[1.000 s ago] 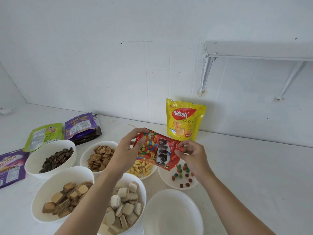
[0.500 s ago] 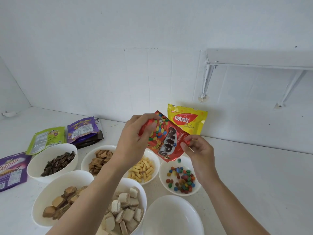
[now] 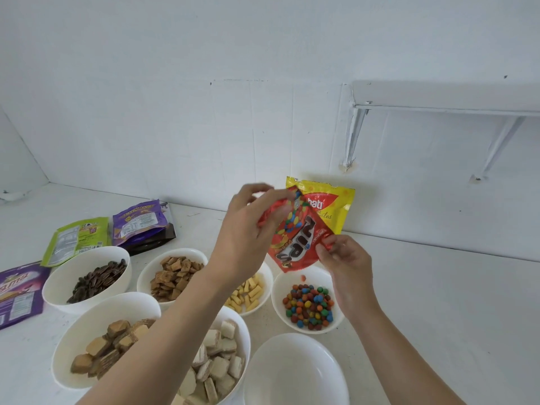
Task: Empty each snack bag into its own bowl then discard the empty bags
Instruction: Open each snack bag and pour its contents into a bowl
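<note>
A red Nips candy bag hangs upside down, mouth downward, above a white bowl holding coloured candies. My left hand pinches the bag's upper end. My right hand pinches its right edge near the mouth. One candy falls just under the opening. A yellow Nabati bag stands upright against the wall behind. An empty white bowl sits at the front.
Other white bowls hold sunflower seeds, brown squares, yellow sticks, wafer cubes and pale wafers. Flat green, purple and another purple bag lie at the left. A wall shelf juts out at upper right.
Both hands have tipped the Nips bag further and lifted its closed end. Candies have poured out, and the bowl below holds far more of them than before.
</note>
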